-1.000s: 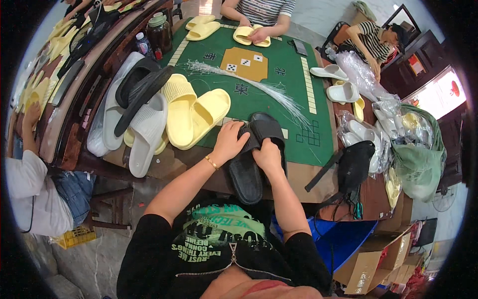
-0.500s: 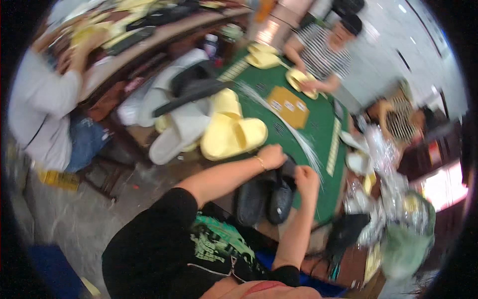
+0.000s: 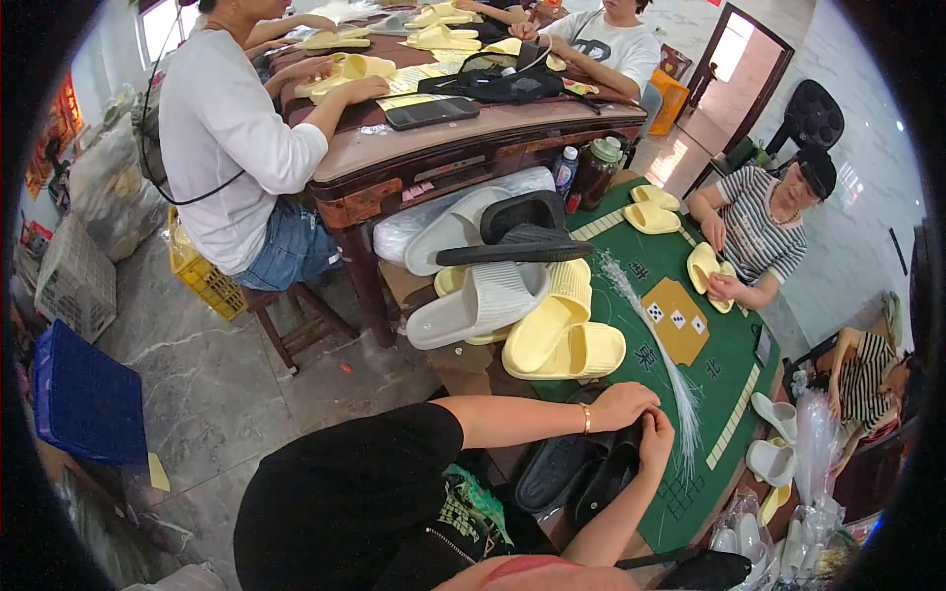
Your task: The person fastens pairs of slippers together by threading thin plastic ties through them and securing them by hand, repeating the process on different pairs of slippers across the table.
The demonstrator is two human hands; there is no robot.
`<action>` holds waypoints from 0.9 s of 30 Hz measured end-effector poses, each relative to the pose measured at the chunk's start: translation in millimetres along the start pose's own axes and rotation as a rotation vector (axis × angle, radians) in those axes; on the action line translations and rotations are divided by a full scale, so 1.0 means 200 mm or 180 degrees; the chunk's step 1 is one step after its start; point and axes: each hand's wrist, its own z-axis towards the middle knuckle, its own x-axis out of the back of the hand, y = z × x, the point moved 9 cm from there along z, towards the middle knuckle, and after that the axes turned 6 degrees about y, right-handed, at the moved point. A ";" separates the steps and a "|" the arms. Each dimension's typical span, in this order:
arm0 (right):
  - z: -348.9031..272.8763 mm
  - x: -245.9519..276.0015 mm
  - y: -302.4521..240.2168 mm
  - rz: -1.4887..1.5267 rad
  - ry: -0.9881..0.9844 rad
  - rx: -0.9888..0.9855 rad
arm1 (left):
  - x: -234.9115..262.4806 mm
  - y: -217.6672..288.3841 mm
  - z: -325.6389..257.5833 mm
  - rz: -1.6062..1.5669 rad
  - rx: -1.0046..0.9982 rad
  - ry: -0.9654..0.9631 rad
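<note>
My left hand (image 3: 625, 404), with a gold bracelet at the wrist, is closed just above a pair of black slide slippers. My right hand (image 3: 654, 440) is closed too, its fingertips meeting those of the left. Whatever they pinch is too small to make out. Below them the left black slipper (image 3: 550, 475) lies beside the right one (image 3: 603, 483), which the hands and right forearm partly cover. A bundle of thin white strands (image 3: 658, 343) stretches over the green table mat (image 3: 631, 254) just beyond my hands.
Yellow slippers (image 3: 567, 350), grey slippers (image 3: 483, 307) and black slippers (image 3: 517, 241) are piled to my left. A person (image 3: 764, 217) across the mat handles yellow slippers. Bagged white slippers (image 3: 771, 461) lie at right. Others work at the brown table (image 3: 424, 143).
The view has turned, and the scene is sharper. My hands, apart over the black slippers before, now meet at the fingertips.
</note>
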 end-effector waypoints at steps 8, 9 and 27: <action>-0.03 0.04 0.00 0.0265 0.0340 -0.0162 | 0.03 -0.04 0.00 -0.0785 0.0783 -0.0066; -0.03 0.04 0.02 0.0419 0.0379 -0.0204 | 0.03 -0.05 0.00 -0.0783 0.0787 -0.0071; -0.03 0.12 -0.03 -0.0271 0.0794 0.0049 | 0.01 -0.06 0.00 -0.0713 0.0659 -0.0127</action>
